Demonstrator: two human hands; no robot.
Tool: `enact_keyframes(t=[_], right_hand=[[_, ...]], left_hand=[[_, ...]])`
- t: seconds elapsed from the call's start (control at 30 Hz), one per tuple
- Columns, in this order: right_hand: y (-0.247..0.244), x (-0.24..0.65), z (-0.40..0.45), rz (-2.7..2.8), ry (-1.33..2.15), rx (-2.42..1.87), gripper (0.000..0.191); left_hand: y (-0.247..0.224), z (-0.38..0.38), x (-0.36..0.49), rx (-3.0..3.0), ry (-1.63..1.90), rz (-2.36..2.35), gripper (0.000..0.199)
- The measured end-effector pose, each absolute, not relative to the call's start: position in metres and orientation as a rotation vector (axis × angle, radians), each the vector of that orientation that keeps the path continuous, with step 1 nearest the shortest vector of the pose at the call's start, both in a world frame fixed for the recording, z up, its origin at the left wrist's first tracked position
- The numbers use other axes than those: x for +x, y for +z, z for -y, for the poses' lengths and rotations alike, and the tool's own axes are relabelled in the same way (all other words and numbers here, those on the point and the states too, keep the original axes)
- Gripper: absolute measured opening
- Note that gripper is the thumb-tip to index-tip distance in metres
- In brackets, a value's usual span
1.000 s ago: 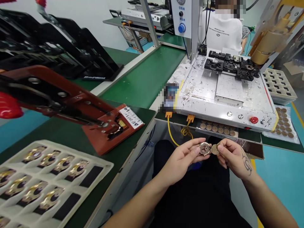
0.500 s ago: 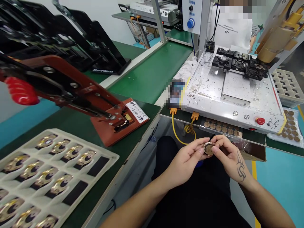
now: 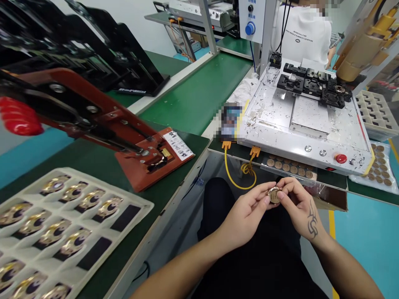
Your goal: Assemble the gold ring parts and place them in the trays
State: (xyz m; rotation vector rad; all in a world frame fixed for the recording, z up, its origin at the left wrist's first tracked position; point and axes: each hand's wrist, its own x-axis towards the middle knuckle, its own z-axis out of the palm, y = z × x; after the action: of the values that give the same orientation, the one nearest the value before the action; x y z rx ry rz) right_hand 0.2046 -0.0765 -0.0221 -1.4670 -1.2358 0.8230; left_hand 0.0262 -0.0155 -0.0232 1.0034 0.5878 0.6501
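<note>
The round case (image 3: 269,192) between the hands (image 3: 246,211) has a shiny, rose-gold metallic rim; the disc (image 3: 274,195) against it looks matt brown. Polished gold-toned metal parts (image 3: 75,192) sit in a smooth, matt cream tray (image 3: 144,204). The bulbous red grip (image 3: 21,117) looks like glossy plastic. The machine's white top (image 3: 274,109) is scuffed and chipped; crumpled white cloth (image 3: 245,89) lies beside it.

Brown disc (image 3: 274,197): you brought it from beside the round metal case (image 3: 269,192) to over its opening; whether it had seated was hard to tell.
Right hand (image 3: 299,207): you moved it in closer to your left hand (image 3: 246,211).
Your view: it turned slightly left, putting the white machine (image 3: 280,139) farther right.
</note>
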Motion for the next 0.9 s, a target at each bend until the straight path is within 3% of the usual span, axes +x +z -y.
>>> enact_keyframes(t=[0.37, 0.5, 0.6, 0.73, 0.9], right_hand=[[-0.031, 0.214, 0.074, 1.61, 0.54, -1.561, 0.015], [-0.021, 0.217, 0.064, 1.725, 0.653, -1.408, 0.013], [-0.016, 0.212, 0.057, 1.408, 0.88, -1.404, 0.018], [-0.02, 0.201, 0.05, 1.019, 1.196, -1.299, 0.035], [-0.022, 0.193, 0.05, 1.039, 1.251, -1.267, 0.035]], left_hand=[[-0.035, 0.016, 0.022, 1.324, 0.674, -0.691, 0.048], [-0.024, 0.004, 0.015, 1.416, 0.64, -0.684, 0.054], [-0.02, -0.002, 0.014, 1.257, 0.759, -0.702, 0.054], [-0.018, -0.002, 0.014, 1.175, 0.785, -0.762, 0.035], [-0.008, 0.002, 0.008, 1.301, 0.783, -0.817, 0.022]])
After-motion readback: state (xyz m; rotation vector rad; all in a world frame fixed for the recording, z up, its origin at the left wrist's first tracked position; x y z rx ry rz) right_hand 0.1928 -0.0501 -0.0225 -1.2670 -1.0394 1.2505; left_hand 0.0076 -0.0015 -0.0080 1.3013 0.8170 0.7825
